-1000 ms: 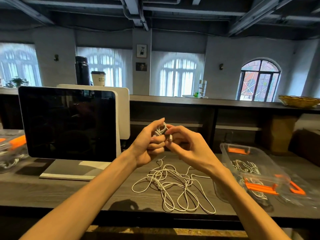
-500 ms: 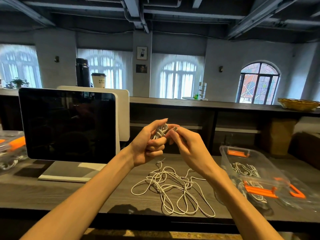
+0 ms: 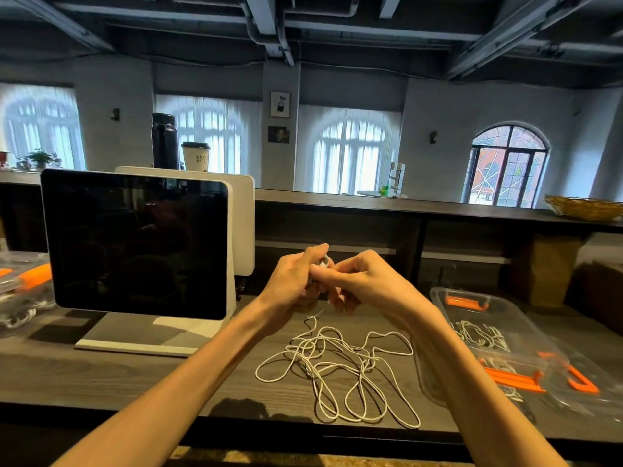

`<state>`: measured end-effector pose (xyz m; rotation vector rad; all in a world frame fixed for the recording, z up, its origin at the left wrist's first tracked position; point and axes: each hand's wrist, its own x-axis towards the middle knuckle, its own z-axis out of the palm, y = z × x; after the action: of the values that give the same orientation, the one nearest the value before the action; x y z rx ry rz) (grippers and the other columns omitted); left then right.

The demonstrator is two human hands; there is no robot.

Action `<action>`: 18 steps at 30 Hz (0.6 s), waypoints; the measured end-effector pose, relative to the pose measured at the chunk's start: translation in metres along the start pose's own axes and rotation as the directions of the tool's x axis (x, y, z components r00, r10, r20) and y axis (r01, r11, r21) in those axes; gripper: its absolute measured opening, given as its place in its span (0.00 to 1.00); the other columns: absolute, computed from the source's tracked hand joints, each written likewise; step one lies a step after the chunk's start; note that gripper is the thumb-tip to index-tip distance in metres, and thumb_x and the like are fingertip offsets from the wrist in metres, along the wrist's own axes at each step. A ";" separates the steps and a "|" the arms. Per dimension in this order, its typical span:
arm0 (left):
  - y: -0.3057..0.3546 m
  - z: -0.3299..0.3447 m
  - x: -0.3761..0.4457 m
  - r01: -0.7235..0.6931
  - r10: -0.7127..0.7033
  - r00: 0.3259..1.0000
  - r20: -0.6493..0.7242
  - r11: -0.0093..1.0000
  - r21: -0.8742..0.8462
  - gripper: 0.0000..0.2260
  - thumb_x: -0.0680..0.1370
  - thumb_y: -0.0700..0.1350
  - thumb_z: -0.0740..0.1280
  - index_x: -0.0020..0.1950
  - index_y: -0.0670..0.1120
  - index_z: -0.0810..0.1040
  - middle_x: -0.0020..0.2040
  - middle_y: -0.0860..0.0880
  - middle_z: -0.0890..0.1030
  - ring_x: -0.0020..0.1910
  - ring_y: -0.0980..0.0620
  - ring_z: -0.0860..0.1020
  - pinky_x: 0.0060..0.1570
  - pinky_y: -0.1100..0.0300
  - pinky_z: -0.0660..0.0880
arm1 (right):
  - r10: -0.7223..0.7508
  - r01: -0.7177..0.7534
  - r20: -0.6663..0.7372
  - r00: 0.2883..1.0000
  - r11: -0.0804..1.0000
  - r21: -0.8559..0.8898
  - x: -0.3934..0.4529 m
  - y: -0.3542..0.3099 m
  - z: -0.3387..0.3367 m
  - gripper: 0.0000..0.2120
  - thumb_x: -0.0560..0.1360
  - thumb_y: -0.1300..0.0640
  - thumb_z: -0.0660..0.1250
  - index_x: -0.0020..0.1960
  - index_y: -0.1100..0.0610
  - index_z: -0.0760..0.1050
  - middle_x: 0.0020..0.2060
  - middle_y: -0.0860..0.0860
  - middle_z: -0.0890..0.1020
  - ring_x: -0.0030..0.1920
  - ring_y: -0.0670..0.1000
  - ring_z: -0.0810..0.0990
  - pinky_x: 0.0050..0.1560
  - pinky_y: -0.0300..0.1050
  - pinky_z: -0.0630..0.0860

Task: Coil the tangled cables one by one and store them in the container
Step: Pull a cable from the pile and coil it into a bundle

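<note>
My left hand [image 3: 294, 281] grips a small coil of white cable [image 3: 324, 263], of which only a sliver shows between the fingers. My right hand [image 3: 365, 281] meets it from the right, fingers curled and pinching the same coil. Both hands hover above the dark wooden counter [image 3: 135, 375]. Below them a tangle of white cables [image 3: 337, 369] lies loose on the counter. A clear plastic container [image 3: 492, 318] with orange latches stands at the right, with coiled white cables inside it.
A monitor [image 3: 135, 244] with a dark screen stands on a white base at the left. Another clear box with orange parts [image 3: 20, 284] sits at the far left edge. The container's clear lid with orange latches [image 3: 580, 382] lies at the right front. A raised shelf runs behind.
Both hands have lowered a little and closed tighter together around the small coil, so less of it shows. The tangle on the counter has not moved.
</note>
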<state>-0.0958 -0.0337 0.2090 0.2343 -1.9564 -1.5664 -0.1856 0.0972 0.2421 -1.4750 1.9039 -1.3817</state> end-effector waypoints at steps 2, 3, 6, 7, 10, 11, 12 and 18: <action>0.002 -0.001 -0.003 -0.032 0.032 0.999 0.037 0.999 0.010 0.28 0.82 0.62 0.56 0.47 0.38 0.79 0.37 0.41 0.76 0.34 0.49 0.73 0.32 0.61 0.69 | 0.095 -0.101 0.073 0.993 0.991 0.084 0.001 -0.005 -0.006 0.21 0.70 0.44 0.74 0.46 0.63 0.86 0.33 0.56 0.84 0.31 0.47 0.81 0.32 0.34 0.76; 0.004 0.000 -0.003 -0.044 0.042 0.998 0.052 0.998 0.036 0.32 0.81 0.64 0.53 0.47 0.35 0.78 0.38 0.41 0.77 0.36 0.49 0.74 0.36 0.61 0.72 | 0.128 -0.141 0.103 0.986 0.981 0.132 0.001 -0.005 -0.008 0.21 0.69 0.45 0.75 0.46 0.64 0.85 0.33 0.55 0.84 0.30 0.46 0.81 0.31 0.33 0.76; 0.009 -0.001 -0.004 -0.067 0.061 0.995 0.081 0.994 0.083 0.38 0.79 0.67 0.45 0.46 0.32 0.76 0.40 0.39 0.78 0.41 0.48 0.75 0.46 0.59 0.73 | 0.205 -0.236 0.141 0.969 0.937 0.257 0.002 -0.004 -0.010 0.19 0.65 0.47 0.76 0.44 0.63 0.85 0.30 0.54 0.82 0.27 0.45 0.79 0.29 0.32 0.75; 0.009 -0.001 -0.005 -0.082 0.075 0.994 0.084 0.993 0.082 0.37 0.80 0.65 0.45 0.46 0.32 0.76 0.38 0.41 0.78 0.39 0.51 0.76 0.43 0.63 0.73 | 0.224 -0.257 0.146 0.964 0.923 0.285 0.002 -0.003 -0.010 0.18 0.64 0.48 0.76 0.42 0.63 0.85 0.30 0.54 0.82 0.26 0.44 0.78 0.28 0.32 0.75; -0.001 -0.002 -0.006 -0.094 0.090 0.994 0.065 0.994 0.063 0.31 0.86 0.57 0.47 0.46 0.32 0.76 0.33 0.50 0.78 0.33 0.60 0.75 0.33 0.71 0.71 | 0.263 -0.303 0.165 0.951 0.902 0.308 0.003 -0.001 -0.010 0.13 0.65 0.49 0.76 0.37 0.60 0.86 0.29 0.54 0.81 0.25 0.44 0.77 0.27 0.32 0.74; -0.004 -0.002 -0.006 -0.096 0.092 0.994 0.055 0.993 0.068 0.28 0.86 0.55 0.49 0.45 0.35 0.76 0.33 0.51 0.78 0.34 0.60 0.75 0.33 0.71 0.71 | 0.267 -0.307 0.167 0.949 0.900 0.308 0.003 0.001 -0.010 0.13 0.65 0.49 0.76 0.36 0.60 0.86 0.29 0.54 0.81 0.25 0.44 0.77 0.27 0.32 0.75; -0.006 -0.002 -0.006 -0.100 0.097 0.994 0.044 0.992 0.081 0.25 0.86 0.55 0.50 0.45 0.38 0.77 0.34 0.53 0.78 0.35 0.61 0.75 0.33 0.70 0.71 | 0.266 -0.304 0.158 0.951 0.901 0.310 0.003 0.002 -0.010 0.13 0.65 0.49 0.76 0.36 0.60 0.86 0.29 0.54 0.81 0.25 0.44 0.77 0.27 0.32 0.75; -0.002 -0.005 0.000 -0.158 0.140 0.984 0.111 0.972 0.175 0.25 0.85 0.56 0.52 0.43 0.38 0.73 0.35 0.46 0.74 0.33 0.53 0.71 0.33 0.65 0.69 | 0.025 -0.003 -0.110 0.994 0.980 0.198 -0.002 0.016 -0.007 0.08 0.74 0.54 0.76 0.46 0.59 0.87 0.36 0.54 0.86 0.35 0.47 0.83 0.37 0.35 0.79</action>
<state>-0.0933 -0.0381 0.2072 0.0834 -2.1441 -1.3262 -0.1990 0.1016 0.2312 -1.3119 1.7771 -1.6267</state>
